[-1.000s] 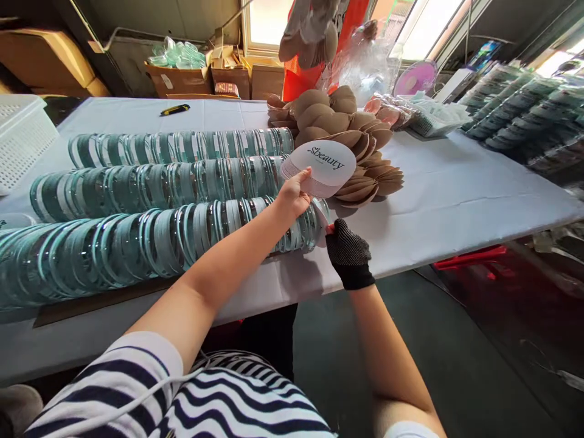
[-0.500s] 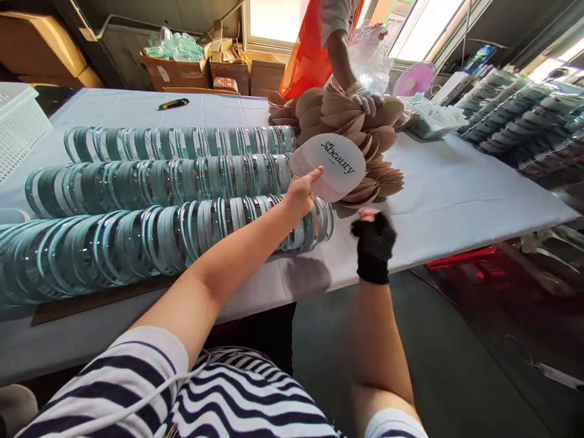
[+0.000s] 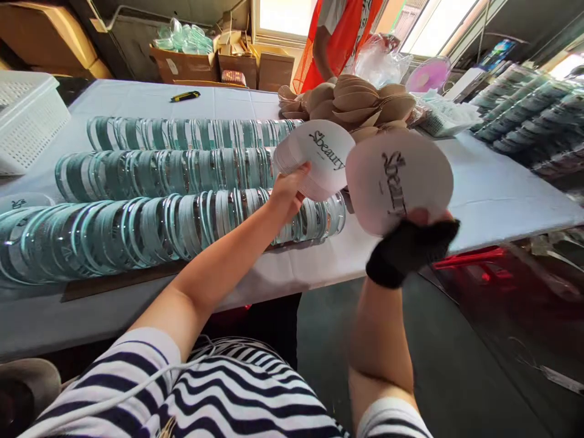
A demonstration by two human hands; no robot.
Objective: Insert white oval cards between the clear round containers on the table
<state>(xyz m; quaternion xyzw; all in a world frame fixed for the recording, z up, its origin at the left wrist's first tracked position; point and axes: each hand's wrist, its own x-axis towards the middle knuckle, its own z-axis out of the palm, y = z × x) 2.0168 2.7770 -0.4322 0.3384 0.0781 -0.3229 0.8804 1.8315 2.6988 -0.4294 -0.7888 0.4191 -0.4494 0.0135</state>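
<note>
- At the center of the frame, a worker's bare left hand (image 3: 288,191) grips a stack of pale rounded cards (image 3: 319,155), thumb pressed on top, the upper face printed with "beauty" after a curling flourish.
- Just right of center, the right hand (image 3: 413,246), in a black glove (image 3: 389,263), clasps a matching card (image 3: 404,170) by its lower edge, the same lettering tipped to a steeper slant.
- Between the two hands, card and stack meet edge to edge in view; with the right hand blurred, it is hard to say whether they touch.
- Across the left half, three rows of teal-rimmed clear pieces (image 3: 173,174) lie on a white-covered table (image 3: 493,182), the nearest row running behind the left forearm, with a flat brown sheet (image 3: 123,281) under its near side.
- Above the cards, toward the upper right, brown rounded pieces (image 3: 356,103) form a heap.
- At top center, a co-worker in an orange vest (image 3: 345,39) stands beyond the table, one arm lowered toward the heap.
- At upper left, a yellow-and-black cutter (image 3: 185,96) lies near the table's far edge; a white perforated basket (image 3: 34,131) sits at the left margin.
- At upper right, a pink disc (image 3: 427,75) stands behind a smaller white basket (image 3: 438,126).
</note>
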